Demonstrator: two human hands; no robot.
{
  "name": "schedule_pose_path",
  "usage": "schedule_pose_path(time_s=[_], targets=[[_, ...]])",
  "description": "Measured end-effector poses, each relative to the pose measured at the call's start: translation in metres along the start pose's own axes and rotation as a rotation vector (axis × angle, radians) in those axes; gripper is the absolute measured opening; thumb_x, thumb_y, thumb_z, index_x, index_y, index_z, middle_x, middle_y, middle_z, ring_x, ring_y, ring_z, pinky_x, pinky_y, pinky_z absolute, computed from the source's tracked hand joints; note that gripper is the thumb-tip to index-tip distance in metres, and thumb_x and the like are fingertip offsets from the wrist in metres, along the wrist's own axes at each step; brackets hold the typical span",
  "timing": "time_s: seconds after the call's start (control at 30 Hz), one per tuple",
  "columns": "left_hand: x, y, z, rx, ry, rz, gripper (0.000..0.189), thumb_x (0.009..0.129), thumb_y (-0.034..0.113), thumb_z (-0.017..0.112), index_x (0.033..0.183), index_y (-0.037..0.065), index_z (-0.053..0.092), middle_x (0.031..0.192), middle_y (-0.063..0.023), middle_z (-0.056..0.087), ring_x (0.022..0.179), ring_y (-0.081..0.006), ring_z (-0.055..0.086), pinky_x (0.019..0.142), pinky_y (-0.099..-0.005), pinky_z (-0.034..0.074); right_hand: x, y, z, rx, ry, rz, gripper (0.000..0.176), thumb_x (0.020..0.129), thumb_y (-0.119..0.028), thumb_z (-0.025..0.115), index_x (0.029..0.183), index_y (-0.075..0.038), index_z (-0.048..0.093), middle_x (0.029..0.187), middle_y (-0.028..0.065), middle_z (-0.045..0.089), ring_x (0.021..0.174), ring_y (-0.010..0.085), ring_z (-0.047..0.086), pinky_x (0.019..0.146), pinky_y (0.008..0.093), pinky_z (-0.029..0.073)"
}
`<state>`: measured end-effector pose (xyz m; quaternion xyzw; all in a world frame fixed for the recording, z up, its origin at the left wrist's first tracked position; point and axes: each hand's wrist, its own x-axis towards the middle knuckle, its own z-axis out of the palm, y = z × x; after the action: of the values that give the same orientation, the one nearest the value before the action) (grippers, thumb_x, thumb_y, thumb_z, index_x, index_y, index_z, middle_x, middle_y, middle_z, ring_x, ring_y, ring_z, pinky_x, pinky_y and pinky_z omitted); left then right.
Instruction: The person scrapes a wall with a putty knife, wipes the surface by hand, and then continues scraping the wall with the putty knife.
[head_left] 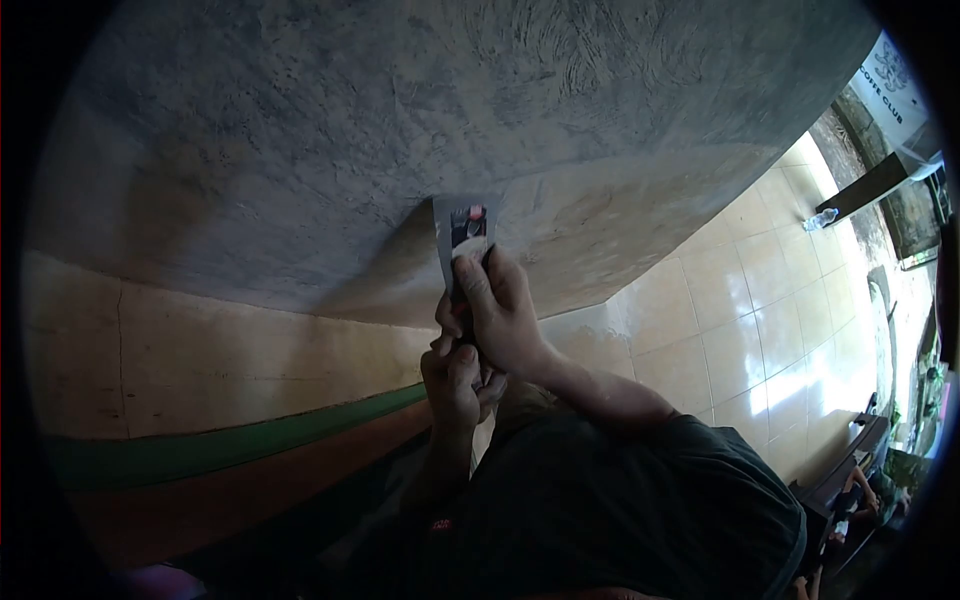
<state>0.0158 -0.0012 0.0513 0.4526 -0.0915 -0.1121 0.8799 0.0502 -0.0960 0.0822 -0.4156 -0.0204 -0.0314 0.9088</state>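
A putty knife [443,232] with a wide flat metal blade and a printed label points away from me, its blade overlapping the grey wall [330,130] in this view. My right hand [505,315] is closed around it where blade and handle meet, thumb lying along the label. Just below, my left hand [453,390] is closed at the lower end of the dark handle, its fingers curled in and partly hidden. Rough, swirled grey plaster covers the upper wall, while a smoother, paler band [600,210] runs along its lower part.
A tiled floor [730,290] stretches to the right, with a plastic bottle [821,219] by a dark post. A printed banner [890,90] hangs beyond. At lower right, a person [850,500] is near dark furniture. To the left runs a ledge [220,360] with a green stripe [230,437].
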Motion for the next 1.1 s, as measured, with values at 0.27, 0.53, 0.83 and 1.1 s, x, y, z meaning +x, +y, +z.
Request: schedule_pose_path(time_s=[0.27,0.53,0.83,1.1], targets=[[0.0,-0.003,-0.007,0.029,0.009,0.002,0.013,0.09,0.012,0.047,0.093,-0.001,0.049,0.059,-0.0039,0.044,0.039,-0.0063,0.034,0.034,-0.0192,0.025,0.003,-0.003,-0.002,-0.086,-0.005,-0.029,0.018,0.098,-0.018,0.04,0.091,-0.001,0.037,0.06,0.005,0.047,0.046,0.0084,0.049,0.042,0.0232,0.046],[0.005,0.007,-0.009,-0.026,0.019,-0.099,0.02,0.092,0.02,0.049,0.081,0.003,0.045,0.056,0.0,0.039,0.042,-0.006,0.034,0.036,-0.0196,0.025,0.008,0.0,0.003,-0.037,0.042,-0.066,0.017,0.098,-0.017,0.04,0.089,-0.002,0.037,0.065,0.0041,0.045,0.047,0.0082,0.048,0.041,0.0227,0.038],[0.0,0.0,-0.017,-0.017,-0.096,0.027,0.048,0.089,0.048,0.053,0.074,0.003,0.046,0.054,-0.0026,0.038,0.035,-0.0078,0.029,0.033,-0.0217,0.022,0.004,-0.014,0.012,-0.049,0.021,-0.043,0.018,0.099,-0.018,0.038,0.09,-0.002,0.039,0.063,0.0039,0.046,0.047,0.009,0.048,0.043,0.0232,0.042],[-0.007,0.003,-0.02,-0.005,-0.072,-0.01,0.05,0.087,0.05,0.055,0.07,0.004,0.045,0.059,-0.0044,0.041,0.036,-0.0072,0.028,0.033,-0.0213,0.022,0.001,-0.005,0.013,0.045,0.03,-0.011,0.022,0.1,-0.022,0.035,0.093,-0.001,0.039,0.064,0.0047,0.046,0.049,0.0085,0.051,0.044,0.0225,0.045]])
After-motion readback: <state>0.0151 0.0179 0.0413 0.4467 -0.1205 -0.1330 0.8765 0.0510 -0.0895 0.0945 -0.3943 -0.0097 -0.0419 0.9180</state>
